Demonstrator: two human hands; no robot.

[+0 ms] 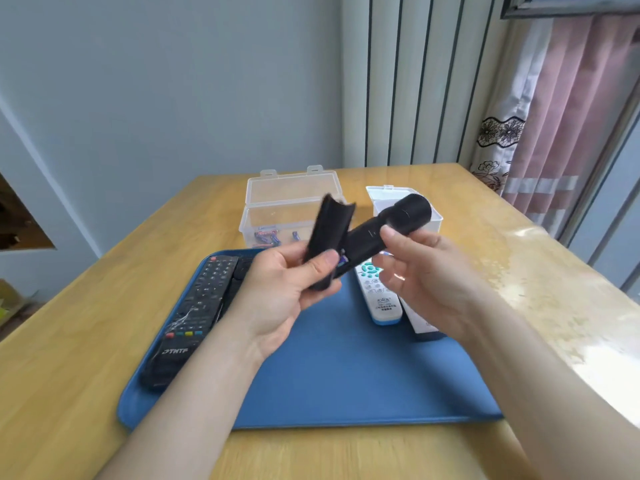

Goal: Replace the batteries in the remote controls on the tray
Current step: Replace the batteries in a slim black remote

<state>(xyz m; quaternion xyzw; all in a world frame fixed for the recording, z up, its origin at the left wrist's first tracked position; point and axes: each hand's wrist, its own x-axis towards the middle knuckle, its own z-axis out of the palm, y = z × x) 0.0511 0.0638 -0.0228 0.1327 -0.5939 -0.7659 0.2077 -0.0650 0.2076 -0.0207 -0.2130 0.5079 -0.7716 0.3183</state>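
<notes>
Holding a black battery cover (327,242) upright, L hand (284,289) pinches it btwn thumb and fingers, above the blue tray (346,375). Cover is off the remote and angled away from it at the top; lower end sits in the palm, blurred. R hand (422,271) grips a black rounded remote (384,226), thumb on top, fingers curled under; remote slants up to the right, its fat end over the white box (433,216). Small patch of purple/blue shows in the open bay near L thumb, prob. a battery (342,260), can't be sure.

On tray: long black button remote (194,317) along left edge, a second dark remote (239,275) beside it, mostly hidden by L wrist. White remote w/ green buttons (377,292) lies right of centre, partly under R hand. Another white item next to it, edge only.

Behind tray, clear plastic box (287,216), lid up, w/ loose blue-red batteries (268,237) at the bottom. All on a wooden table (86,341).
</notes>
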